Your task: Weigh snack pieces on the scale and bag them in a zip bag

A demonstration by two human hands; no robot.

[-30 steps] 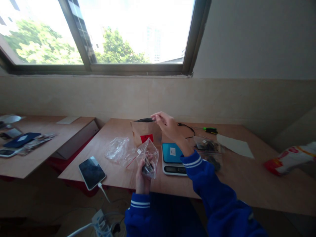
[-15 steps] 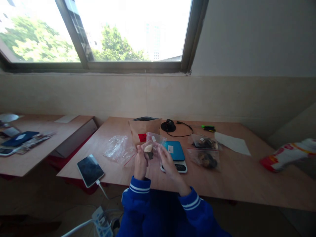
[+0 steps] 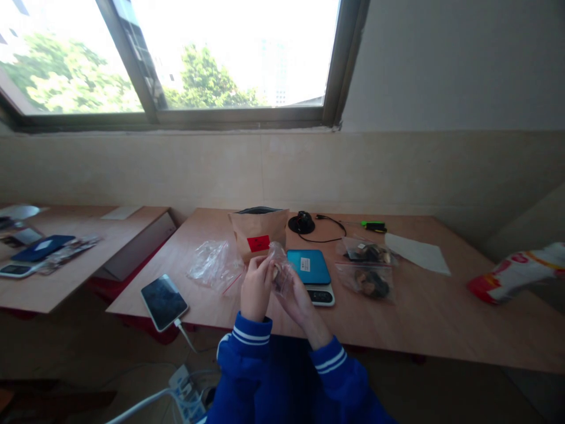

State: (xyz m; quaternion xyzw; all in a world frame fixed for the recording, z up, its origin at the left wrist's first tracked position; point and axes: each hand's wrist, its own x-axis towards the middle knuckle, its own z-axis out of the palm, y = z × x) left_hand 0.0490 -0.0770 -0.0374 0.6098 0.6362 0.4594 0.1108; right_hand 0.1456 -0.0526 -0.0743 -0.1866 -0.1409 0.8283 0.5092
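Plastic zip bag (image 3: 279, 272), partly filled, pinched by my left hand (image 3: 255, 288) and right hand (image 3: 298, 299); two filled bags (image 3: 369, 283) done beside scale (image 3: 309, 268).

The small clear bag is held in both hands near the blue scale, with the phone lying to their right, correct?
No: the head view shows the phone to their left, not right. The left hand and right hand do hold the small clear bag near the blue scale.
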